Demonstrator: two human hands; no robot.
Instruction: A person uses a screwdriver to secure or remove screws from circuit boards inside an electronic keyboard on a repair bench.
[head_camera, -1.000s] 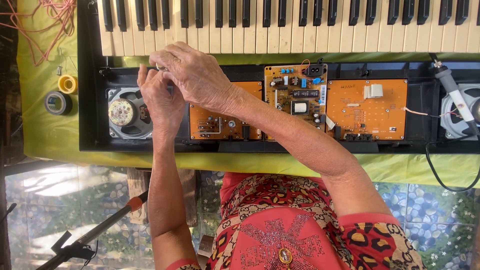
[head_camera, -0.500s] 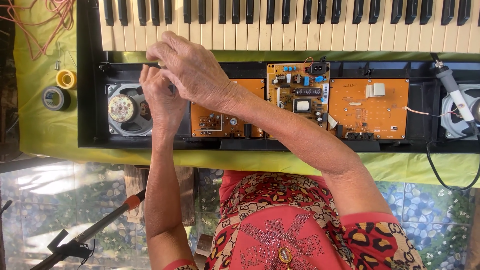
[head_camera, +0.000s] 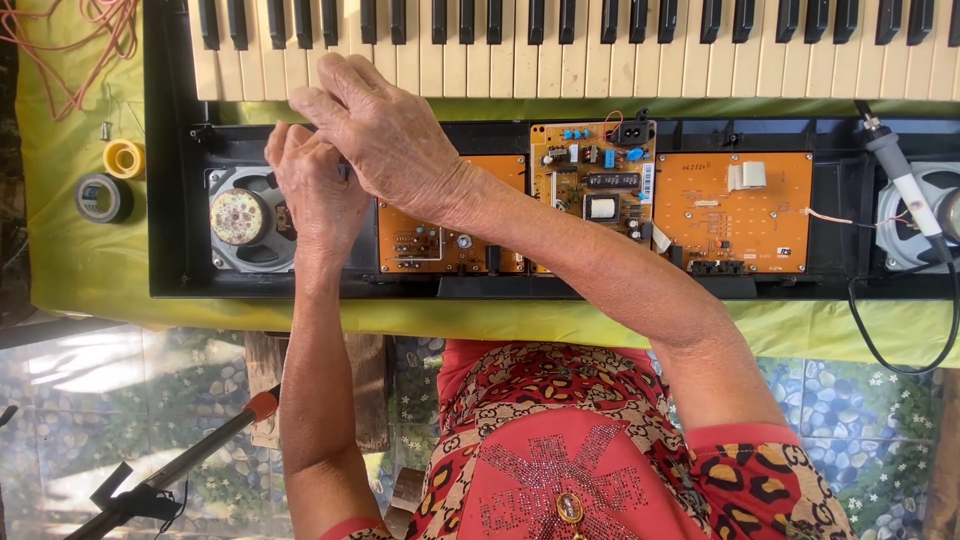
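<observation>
At the far left, thin orange wires (head_camera: 75, 30) lie in loose loops on the yellow-green cloth (head_camera: 70, 250) that covers the table. Below them are a small yellow roll of tape (head_camera: 124, 158) and a darker grey roll of tape (head_camera: 102, 197), both round with a hole in the middle, close to each other but apart.

Next comes the opened electronic keyboard (head_camera: 165, 150), a long black plastic case with glossy white and black keys along the top. Inside its left end sits a round speaker (head_camera: 245, 218) with a dull, rusty metal centre and a grey frame. The left hand (head_camera: 318, 195) is over the right part of this speaker, fingers bent upward. The right hand (head_camera: 385, 130) lies across it from the right, fingers curled down at the upper edge of the case, just beside the speaker. Both hands are partly closed with fingertips meeting, but I cannot tell what they pinch, because the hands hide it.

To the right are three flat orange circuit boards: a small one (head_camera: 440, 240) partly under the wrist, a crowded middle board (head_camera: 592, 185) with little blue and black parts, and a plainer wide board (head_camera: 735, 210). At the far right a soldering iron (head_camera: 905, 185) with a white handle lies over a second speaker (head_camera: 925, 215), and its black cable (head_camera: 900, 310) hangs down in a curve.
</observation>
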